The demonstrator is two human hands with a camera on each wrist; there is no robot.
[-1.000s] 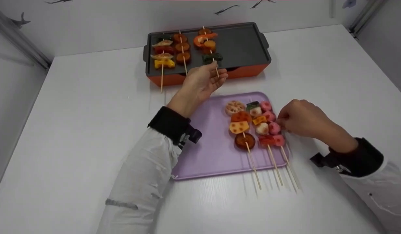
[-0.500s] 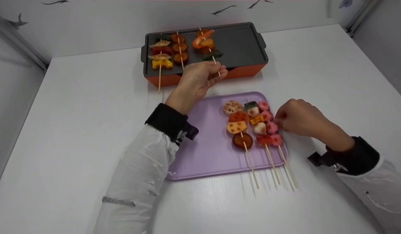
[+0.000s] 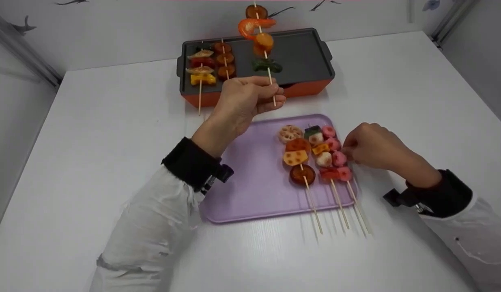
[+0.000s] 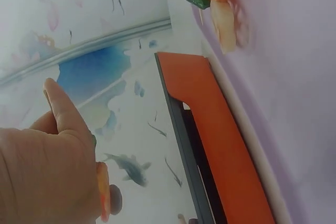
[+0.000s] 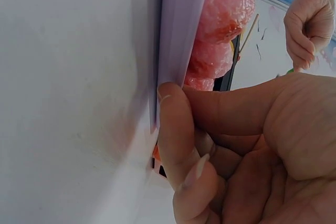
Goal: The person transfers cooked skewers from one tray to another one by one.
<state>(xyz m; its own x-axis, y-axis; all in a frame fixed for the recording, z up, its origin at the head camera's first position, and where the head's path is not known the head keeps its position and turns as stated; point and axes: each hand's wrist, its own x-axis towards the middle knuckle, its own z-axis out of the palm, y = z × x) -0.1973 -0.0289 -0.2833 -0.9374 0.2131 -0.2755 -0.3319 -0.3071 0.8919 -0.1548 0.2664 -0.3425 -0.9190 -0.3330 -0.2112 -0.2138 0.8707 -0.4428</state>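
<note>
In the head view my left hand (image 3: 250,97) grips the stick of a skewer (image 3: 264,42) threaded with a dark round slice, a shrimp, orange pieces and a green piece. It stands tilted up above the grill (image 3: 303,61), its top overlapping the back wall. In the left wrist view my hand (image 4: 47,166) hides most of this skewer. My right hand (image 3: 376,146) pinches the right rim of the purple tray (image 3: 250,190), beside a skewer of pink balls (image 3: 338,158). The right wrist view shows thumb and finger at the tray's rim (image 5: 176,24).
Two skewers, one mixed (image 3: 202,63) and one of brown slices (image 3: 224,59), lie on the grill's left part. On the tray lie a lotus-root skewer (image 3: 295,158) and a mixed vegetable skewer (image 3: 323,150), their sticks jutting over the front rim. A wall stands behind the grill.
My left hand has raised the shrimp skewer off the grill plate and tilted it upright, its wrist shifting slightly left. The right hand stays at the tray's rim.
</note>
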